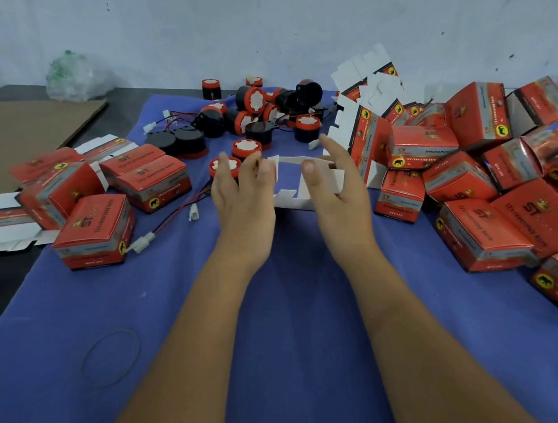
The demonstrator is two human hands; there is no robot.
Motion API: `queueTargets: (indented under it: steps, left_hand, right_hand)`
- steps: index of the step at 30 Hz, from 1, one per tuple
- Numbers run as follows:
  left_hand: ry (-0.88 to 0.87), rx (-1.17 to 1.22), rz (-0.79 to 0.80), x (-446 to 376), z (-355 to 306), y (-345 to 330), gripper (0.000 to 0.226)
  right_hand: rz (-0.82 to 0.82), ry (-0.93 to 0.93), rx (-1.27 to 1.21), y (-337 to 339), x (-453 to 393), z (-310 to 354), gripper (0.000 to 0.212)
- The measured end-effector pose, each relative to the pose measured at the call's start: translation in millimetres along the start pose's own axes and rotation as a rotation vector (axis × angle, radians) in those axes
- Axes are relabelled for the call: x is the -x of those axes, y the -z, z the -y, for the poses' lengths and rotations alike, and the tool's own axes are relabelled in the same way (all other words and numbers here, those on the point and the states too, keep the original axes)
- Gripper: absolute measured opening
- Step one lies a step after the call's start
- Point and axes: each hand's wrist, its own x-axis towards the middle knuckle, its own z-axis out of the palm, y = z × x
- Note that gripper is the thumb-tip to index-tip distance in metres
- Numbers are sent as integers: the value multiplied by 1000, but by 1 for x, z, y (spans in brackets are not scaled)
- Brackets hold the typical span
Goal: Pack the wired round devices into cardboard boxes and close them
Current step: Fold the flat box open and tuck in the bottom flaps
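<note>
A rubber band (111, 358) lies on the blue cloth (285, 348).

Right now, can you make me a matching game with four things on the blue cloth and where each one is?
Things:
1. white unfolded cardboard box
2. thin dark rubber band ring
3. pile of closed red cardboard boxes
4. heap of round black and red wired devices

Places:
A. far middle of the blue cloth, near the wall
B. between the left hand and right hand
C. right side
D. near left, lying alone

Pairs: 1-B, 2-D, 3-C, 4-A
</note>
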Motion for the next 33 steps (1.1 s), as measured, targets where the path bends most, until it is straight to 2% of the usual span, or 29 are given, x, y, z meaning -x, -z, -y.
queueTargets:
  steps: [2, 4, 6, 7, 9, 10, 12, 14, 16, 19, 23, 25, 27, 29, 31, 33]
  left_hand:
    - [-98, -36, 90, -9, 6, 2, 51]
    - [-247, 120, 252, 4, 12, 8, 66]
    - [-280, 135, 282, 17, 14, 13, 68]
    - [-281, 101, 241, 19, 17, 12, 68]
    - [-215, 99, 168, 18, 12, 12, 67]
    - [-161, 157, 146, 16, 9, 12, 64]
    - [-55, 328, 103, 14, 7, 11, 45]
    - [21, 489, 81, 15, 9, 12, 21]
    - [41, 534, 52, 12, 11, 12, 25]
    - [20, 522, 68, 13, 12, 11, 35]
    - [64, 699, 185, 14, 12, 8, 31]
    - [100, 761, 206, 16, 10, 6, 48]
    - [89, 673, 191, 18, 10, 6, 43]
    - [3, 522, 199, 19, 9, 7, 19]
    - [-41, 444, 161, 18, 13, 6, 28]
    - [-11, 477, 118, 17, 11, 5, 30]
  right_hand:
    - [-28, -34, -49, -1, 0, 1, 39]
    - [-55, -74, -99, -2, 0, 1, 28]
    - [-77, -107, -128, 0, 0, 2, 18]
    - [-76, -122, -155, 0, -1, 2, 13]
    - [-18, -127, -263, 3, -3, 2, 9]
    - [19, -121, -307, 3, -4, 2, 14]
    - [66, -102, -323, 1, -5, 2, 27]
    - [77, -85, -261, -3, -4, -1, 20]
    - [101, -104, -221, -8, -2, -6, 14]
    - [139, -174, -202, -15, 1, -11, 29]
    - [97, -216, -242, -17, 0, -13, 29]
    - [66, -241, -248, -15, 0, -12, 34]
    - [58, -237, -232, -14, 0, -10, 31]
    - [58, -229, -210, -14, 0, -10, 25]
    - [95, -236, -244, -13, 1, -10, 23]
    - [156, -264, -391, -10, 2, -10, 22]
